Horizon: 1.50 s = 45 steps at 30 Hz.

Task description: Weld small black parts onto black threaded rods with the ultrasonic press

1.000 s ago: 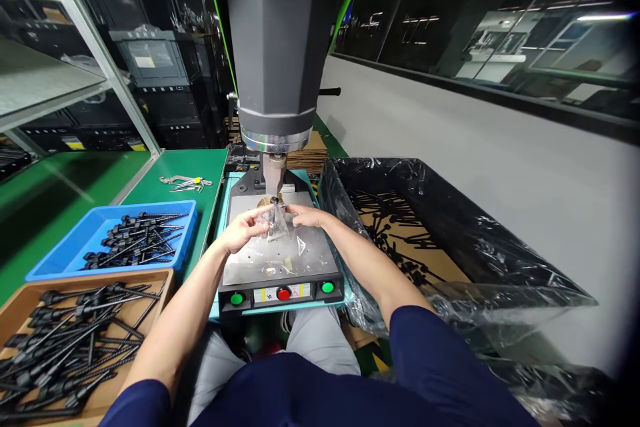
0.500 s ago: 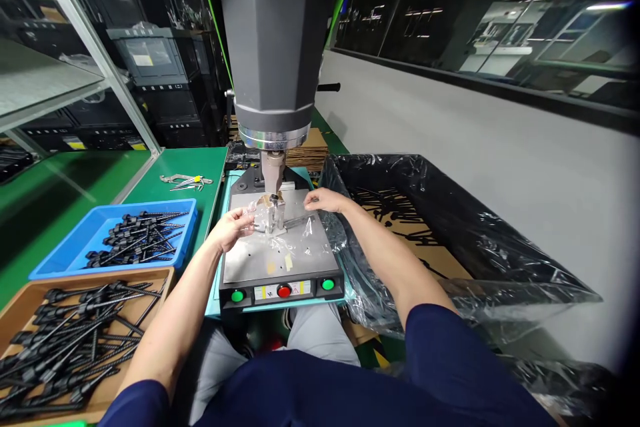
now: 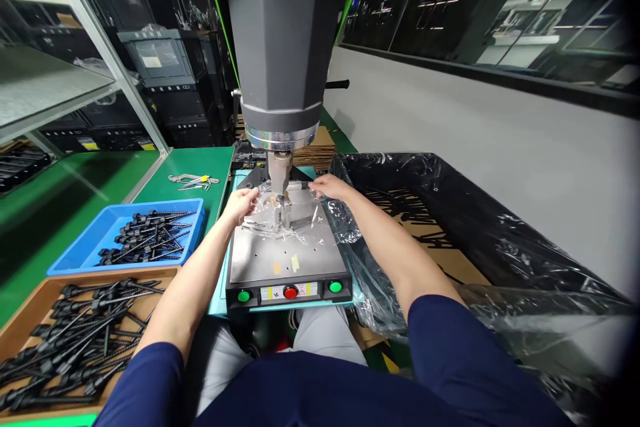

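Observation:
A sheet of clear plastic film [image 3: 260, 219] is stretched around the small fixture [image 3: 281, 215] under the machine's tip. My left hand [image 3: 243, 205] pinches the film on the left side of the fixture. On the right, my right hand [image 3: 327, 187] has its fingers closed on the film's other end, near the back of the metal plate [image 3: 265, 263]. Above both hands hangs the grey machine head [image 3: 277, 33], its narrow metal horn [image 3: 280, 170] pointing down at the fixture. A small dark piece shows at the fixture's top.
Left are a blue tray [image 3: 197, 230] and a brown tray [image 3: 170, 273], both holding black ribbed parts. Pliers-like tools [image 3: 195, 180] lie on the green table. A large bin lined with black plastic [image 3: 425, 167] stands right. Green and red buttons [image 3: 290, 292] line the machine's front.
Both hands have moved up and back beside the horn. The film is now spread wider between them, and the view has shifted slightly.

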Available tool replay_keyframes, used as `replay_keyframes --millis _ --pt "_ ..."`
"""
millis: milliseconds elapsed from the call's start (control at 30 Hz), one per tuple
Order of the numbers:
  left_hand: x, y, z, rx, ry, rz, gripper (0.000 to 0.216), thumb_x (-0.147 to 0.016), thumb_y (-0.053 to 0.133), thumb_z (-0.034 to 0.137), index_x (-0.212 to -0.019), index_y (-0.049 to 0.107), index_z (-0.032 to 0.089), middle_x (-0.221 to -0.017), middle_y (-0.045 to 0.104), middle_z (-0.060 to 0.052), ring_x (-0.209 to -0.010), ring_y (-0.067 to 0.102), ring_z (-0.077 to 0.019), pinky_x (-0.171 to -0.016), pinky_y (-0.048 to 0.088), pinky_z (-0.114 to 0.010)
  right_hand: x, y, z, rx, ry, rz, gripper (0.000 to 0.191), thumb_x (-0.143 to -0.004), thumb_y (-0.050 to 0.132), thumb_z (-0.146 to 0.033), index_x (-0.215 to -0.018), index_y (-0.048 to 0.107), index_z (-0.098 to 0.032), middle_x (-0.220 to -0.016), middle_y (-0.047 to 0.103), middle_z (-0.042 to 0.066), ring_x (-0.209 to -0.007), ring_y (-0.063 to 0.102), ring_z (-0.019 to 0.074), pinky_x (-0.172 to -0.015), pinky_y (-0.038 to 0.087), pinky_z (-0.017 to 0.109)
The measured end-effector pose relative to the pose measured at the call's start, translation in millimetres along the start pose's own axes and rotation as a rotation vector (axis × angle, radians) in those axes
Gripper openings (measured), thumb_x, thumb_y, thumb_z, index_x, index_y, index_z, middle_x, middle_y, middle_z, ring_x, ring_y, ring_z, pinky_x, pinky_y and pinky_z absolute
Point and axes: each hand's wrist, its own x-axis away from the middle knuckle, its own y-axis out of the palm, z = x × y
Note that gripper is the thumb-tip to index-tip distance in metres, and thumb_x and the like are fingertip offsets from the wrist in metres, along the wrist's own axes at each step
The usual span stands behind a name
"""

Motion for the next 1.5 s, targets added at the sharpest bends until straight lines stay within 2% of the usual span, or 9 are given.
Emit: replay_keyframes --millis 233,500,800,933,1100,1200,1333,1433,1500 --pt "-33.6 -1.8 -6.3 -0.154 0.113 0.105 0.036 -0.076 0.067 0.049 -0.066 0.060 0.015 -0.053 0.049 0.002 -0.037 0.033 -0.0063 -0.037 0.018 -0.023 -15.7 8.3 2.3 0.139 0.015 0.110 0.041 -0.086 0.057 -0.054 -0.072 0.072 -0.018 -0.052 0.061 0.001 -0.060 0.060 0.0182 -0.060 0.039 0.026" --pt "-56.0 -17.1 -7.0 -0.246 0.122 0.143 0.038 -0.074 0.068 0.049 -0.058 0.055 0.017 -0.047 0.047 0.002 -0.037 0.030 -0.0067 -0.040 0.019 -0.024 -33.0 17.9 0.7 0.242 -0.020 0.106 0.031 -0.083 0.062 -0.046 -0.069 0.071 -0.019 -0.065 0.066 0.002 -0.067 0.059 0.0169 -0.058 0.034 0.025" --pt "-67.0 -18.6 -17.5 -0.292 0.101 0.143 0.037 -0.075 0.069 0.046 -0.059 0.053 0.018 -0.046 0.048 0.002 -0.037 0.037 -0.0079 -0.039 0.022 -0.022 -38.8 22.8 4.9 0.300 0.074 0.078 0.036 -0.078 0.067 -0.056 -0.069 0.071 -0.021 -0.073 0.069 0.003 -0.071 0.062 0.0189 -0.057 0.035 0.025" --pt "-65.9 -20.0 -16.1 -0.279 0.067 0.075 0.037 -0.073 0.072 0.049 -0.067 0.058 0.015 -0.060 0.060 -0.002 -0.041 0.046 -0.0083 -0.040 0.026 -0.022 -37.7 19.6 5.4 0.308 0.077 0.048 0.045 -0.081 0.060 -0.063 -0.068 0.071 -0.021 -0.068 0.068 0.004 -0.068 0.062 0.0206 -0.057 0.036 0.026" --pt "-63.3 -20.0 -5.7 -0.291 -0.001 0.007 0.045 -0.071 0.074 0.053 -0.090 0.064 0.014 -0.074 0.067 -0.007 -0.048 0.057 -0.0126 -0.049 0.040 -0.024 -35.0 16.9 2.4 0.269 0.036 0.064 0.033 -0.081 0.066 -0.055 -0.075 0.074 -0.024 -0.081 0.073 0.004 -0.082 0.067 0.0234 -0.064 0.042 0.025" --pt "-54.9 -28.0 3.5 -0.336 0.004 0.048 0.049 -0.071 0.075 0.049 -0.103 0.064 0.013 -0.089 0.070 -0.013 -0.068 0.067 -0.0204 -0.063 0.050 -0.031 -28.7 14.6 -0.8 0.235 0.006 0.100 0.027 -0.083 0.066 -0.050 -0.084 0.076 -0.025 -0.087 0.075 0.005 -0.093 0.067 0.0260 -0.074 0.046 0.027" --pt "-23.7 -40.3 14.0 -0.487 0.326 0.113 0.054 -0.074 0.073 0.043 -0.120 0.062 0.018 -0.128 0.062 -0.015 -0.120 0.057 -0.0289 -0.098 0.044 -0.036 -9.4 14.8 -8.7 0.192 -0.032 0.181 0.033 -0.092 0.055 -0.042 -0.113 0.072 -0.022 -0.115 0.070 0.009 -0.112 0.062 0.0287 -0.096 0.045 0.035" --pt "1.0 -31.6 16.2 -0.624 0.667 -0.054 0.054 -0.078 0.069 0.046 -0.125 0.062 0.020 -0.139 0.055 -0.013 -0.134 0.044 -0.0304 -0.114 0.029 -0.042 10.9 26.3 -20.9 0.089 -0.171 0.171 0.044 -0.093 0.054 -0.042 -0.133 0.059 -0.023 -0.135 0.059 0.009 -0.125 0.054 0.0265 -0.108 0.039 0.038" --pt "8.9 -17.6 14.8 -0.654 0.721 -0.187 0.060 -0.075 0.071 0.050 -0.126 0.062 0.020 -0.143 0.052 -0.014 -0.139 0.037 -0.0327 -0.117 0.022 -0.046 23.3 39.5 -31.5 0.012 -0.288 0.107 0.055 -0.090 0.058 -0.044 -0.140 0.051 -0.024 -0.144 0.051 0.008 -0.134 0.046 0.0262 -0.113 0.034 0.040"
